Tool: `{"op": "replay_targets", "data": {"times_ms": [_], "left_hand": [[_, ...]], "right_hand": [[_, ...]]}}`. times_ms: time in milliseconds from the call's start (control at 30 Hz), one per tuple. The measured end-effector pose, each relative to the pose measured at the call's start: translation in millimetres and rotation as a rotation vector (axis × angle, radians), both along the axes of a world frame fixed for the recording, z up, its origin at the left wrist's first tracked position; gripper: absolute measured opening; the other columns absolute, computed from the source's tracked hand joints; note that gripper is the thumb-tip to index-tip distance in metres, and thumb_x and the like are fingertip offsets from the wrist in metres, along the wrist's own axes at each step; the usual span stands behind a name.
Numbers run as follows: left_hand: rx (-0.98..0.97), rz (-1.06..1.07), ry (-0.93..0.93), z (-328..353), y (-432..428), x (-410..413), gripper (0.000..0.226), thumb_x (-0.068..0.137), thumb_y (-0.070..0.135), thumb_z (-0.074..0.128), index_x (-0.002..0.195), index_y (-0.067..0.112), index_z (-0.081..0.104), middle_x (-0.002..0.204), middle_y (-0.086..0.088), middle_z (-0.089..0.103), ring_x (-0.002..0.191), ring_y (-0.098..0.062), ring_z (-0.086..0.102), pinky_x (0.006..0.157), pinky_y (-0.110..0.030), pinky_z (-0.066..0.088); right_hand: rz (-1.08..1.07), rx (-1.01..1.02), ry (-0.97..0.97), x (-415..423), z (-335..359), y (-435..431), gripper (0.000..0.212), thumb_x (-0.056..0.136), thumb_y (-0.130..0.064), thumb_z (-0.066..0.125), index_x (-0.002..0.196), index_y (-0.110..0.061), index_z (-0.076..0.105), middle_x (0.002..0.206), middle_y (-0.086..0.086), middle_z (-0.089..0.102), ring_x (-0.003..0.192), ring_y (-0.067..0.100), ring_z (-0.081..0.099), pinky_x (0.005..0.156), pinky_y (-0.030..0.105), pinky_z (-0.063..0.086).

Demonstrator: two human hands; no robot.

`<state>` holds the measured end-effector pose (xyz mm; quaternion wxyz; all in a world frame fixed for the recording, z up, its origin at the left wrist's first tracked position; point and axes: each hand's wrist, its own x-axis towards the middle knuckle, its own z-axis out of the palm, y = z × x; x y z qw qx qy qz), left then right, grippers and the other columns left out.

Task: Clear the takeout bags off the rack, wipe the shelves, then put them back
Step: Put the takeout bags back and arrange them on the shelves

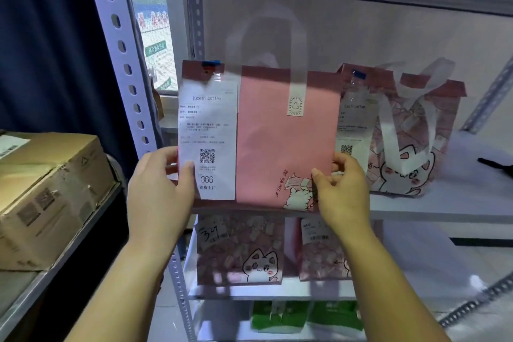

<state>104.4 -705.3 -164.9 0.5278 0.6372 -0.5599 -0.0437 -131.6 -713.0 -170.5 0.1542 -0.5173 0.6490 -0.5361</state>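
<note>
Gripping pink takeout bag between left hand and right hand, thumbs in front; seemingly clearing it off shelf behind the hands; next needs level withdrawal.

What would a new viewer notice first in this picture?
Probably the pink bag in the centre, gripped at its lower sides by the left hand and right hand, with a white receipt reading 366 on its front. To its right a second bag stands on the shelf; a cardboard box sits at far left.
</note>
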Motion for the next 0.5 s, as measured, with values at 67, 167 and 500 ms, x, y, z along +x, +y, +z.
{"op": "replay_targets", "data": {"times_ms": [67,167,500], "left_hand": [[0.013,0.004,0.033,0.6,13.8,-0.6,0.012,0.088,0.029,0.057,0.098,0.025,0.061,0.1,0.006,0.059,0.073,0.003,0.053,0.06,-0.01,0.033],[0.014,0.029,0.032,-0.2,37.6,-4.1,0.006,0.087,0.028,0.058,0.093,0.029,0.057,0.098,0.004,0.06,0.073,0.004,0.053,0.06,-0.01,0.032],[-0.085,0.153,0.161,-24.4,141.6,-36.5,0.009,0.083,0.029,0.061,0.092,0.029,0.058,0.1,0.0,0.062,0.08,-0.004,0.058,0.07,-0.024,0.043]], "right_hand": [[0.023,-0.006,-0.007,-2.0,-0.6,10.7,0.034,0.087,-0.016,0.062,0.119,-0.019,0.05,0.111,0.007,0.057,0.073,0.004,0.058,0.078,0.026,0.047],[0.066,-0.02,-0.014,-7.6,-0.8,27.7,0.035,0.087,-0.017,0.062,0.12,-0.019,0.05,0.112,0.004,0.055,0.07,-0.001,0.056,0.077,0.021,0.045],[0.315,0.014,-0.073,-48.6,-13.3,109.0,0.027,0.087,-0.023,0.062,0.107,-0.033,0.046,0.097,-0.003,0.057,0.072,0.004,0.059,0.073,0.025,0.051]]}}
